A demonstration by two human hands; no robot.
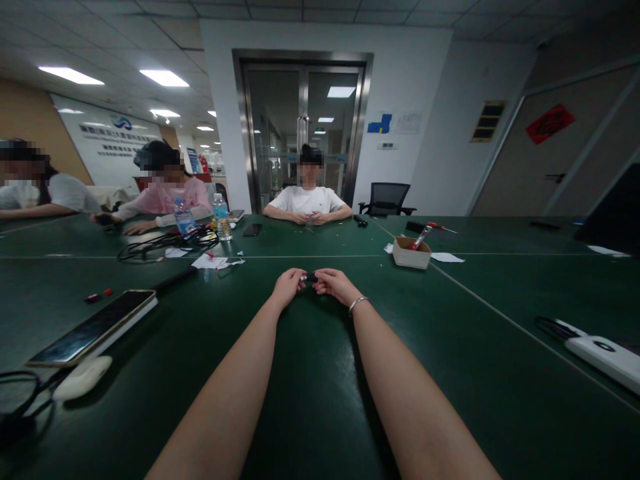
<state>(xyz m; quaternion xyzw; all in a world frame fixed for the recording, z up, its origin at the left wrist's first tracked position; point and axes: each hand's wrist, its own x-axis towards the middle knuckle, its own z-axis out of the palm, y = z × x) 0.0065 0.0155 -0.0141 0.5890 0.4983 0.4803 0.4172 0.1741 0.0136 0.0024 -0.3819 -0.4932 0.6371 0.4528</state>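
Observation:
Both arms stretch forward over the dark green table (pixel 310 413). Between the hands is a small black object with a silvery end (pixel 311 277), shaped rather like a USB stick, though its exact kind is too small to make out. My left hand (pixel 289 288) pinches the silvery end on the left. My right hand (pixel 336 285), with a silver bracelet (pixel 358 304) at its wrist, grips the black end between thumb and fingers. The fingers partly cover the object, which is held just above or at the tabletop.
At left lie a phone (pixel 100 327), a white mouse-like object (pixel 84 377) and tangled black cables (pixel 167 244) beside water bottles (pixel 221 217). A small box (pixel 411 253) stands right of centre, a white device (pixel 603 350) far right. Several people sit around the table, one opposite (pixel 310 200).

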